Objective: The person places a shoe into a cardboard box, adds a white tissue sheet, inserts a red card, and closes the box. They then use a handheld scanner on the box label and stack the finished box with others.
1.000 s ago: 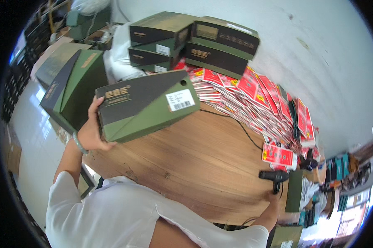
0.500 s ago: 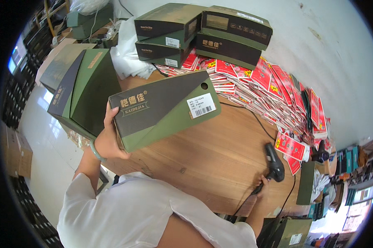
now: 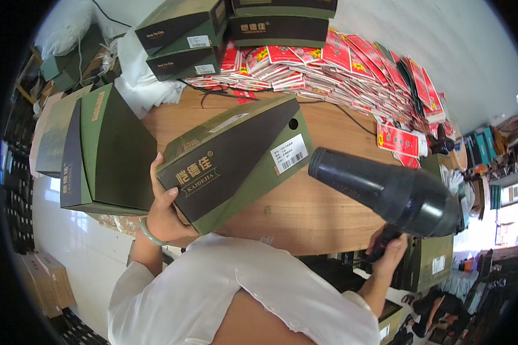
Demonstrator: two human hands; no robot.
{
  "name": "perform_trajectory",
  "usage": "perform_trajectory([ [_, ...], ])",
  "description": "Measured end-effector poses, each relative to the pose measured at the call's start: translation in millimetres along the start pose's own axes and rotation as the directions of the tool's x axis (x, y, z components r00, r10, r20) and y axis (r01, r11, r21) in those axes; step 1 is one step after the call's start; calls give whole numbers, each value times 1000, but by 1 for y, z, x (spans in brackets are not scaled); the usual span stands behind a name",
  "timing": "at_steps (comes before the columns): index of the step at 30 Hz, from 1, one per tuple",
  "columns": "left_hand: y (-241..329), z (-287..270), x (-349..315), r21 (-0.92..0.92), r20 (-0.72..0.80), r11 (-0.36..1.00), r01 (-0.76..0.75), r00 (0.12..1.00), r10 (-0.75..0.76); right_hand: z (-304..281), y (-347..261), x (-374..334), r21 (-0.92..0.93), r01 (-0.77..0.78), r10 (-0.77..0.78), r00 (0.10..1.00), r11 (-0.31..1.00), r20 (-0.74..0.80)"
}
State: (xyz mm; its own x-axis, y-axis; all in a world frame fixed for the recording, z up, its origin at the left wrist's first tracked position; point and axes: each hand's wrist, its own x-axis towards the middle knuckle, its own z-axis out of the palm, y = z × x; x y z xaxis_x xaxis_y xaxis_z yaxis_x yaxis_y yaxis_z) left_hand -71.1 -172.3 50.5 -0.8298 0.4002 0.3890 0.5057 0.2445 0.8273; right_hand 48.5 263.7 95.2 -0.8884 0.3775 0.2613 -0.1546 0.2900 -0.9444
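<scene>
My left hand (image 3: 170, 215), with a pale green bangle at its wrist, grips the left end of a dark brown and green shoebox (image 3: 230, 172). The box is tilted above the table, showing a white barcode label near its right end. My right hand (image 3: 390, 252) is wrapped round the handle of a black hair dryer (image 3: 379, 192). Its nozzle is turned left toward the label end of the box, with a small gap in the picture between them.
Two stacks of shoeboxes (image 3: 181, 34) stand at the back of the wooden table (image 3: 282, 227). Red printed packets (image 3: 351, 57) lie heaped along the wall, near a black cable (image 3: 351, 115). More large shoeboxes (image 3: 115, 155) stand at left. A person (image 3: 437, 313) is at lower right.
My right hand has raised the hair dryer off the table and brought its nozzle round toward the shoebox. The box has tipped, so more of its top shows. The view has shifted.
</scene>
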Motion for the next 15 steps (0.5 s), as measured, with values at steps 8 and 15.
perform_trajectory([
  [8, -19, 15, -11, 302, -113, 927, -222, 957, 266, -2, -45, -10, -320, 34, -19, 999, 947, 51],
  [15, -19, 13, -13, 299, -89, 914, -274, 946, 313, 9, -39, -8, -295, 2, 8, 999, 955, 32],
])
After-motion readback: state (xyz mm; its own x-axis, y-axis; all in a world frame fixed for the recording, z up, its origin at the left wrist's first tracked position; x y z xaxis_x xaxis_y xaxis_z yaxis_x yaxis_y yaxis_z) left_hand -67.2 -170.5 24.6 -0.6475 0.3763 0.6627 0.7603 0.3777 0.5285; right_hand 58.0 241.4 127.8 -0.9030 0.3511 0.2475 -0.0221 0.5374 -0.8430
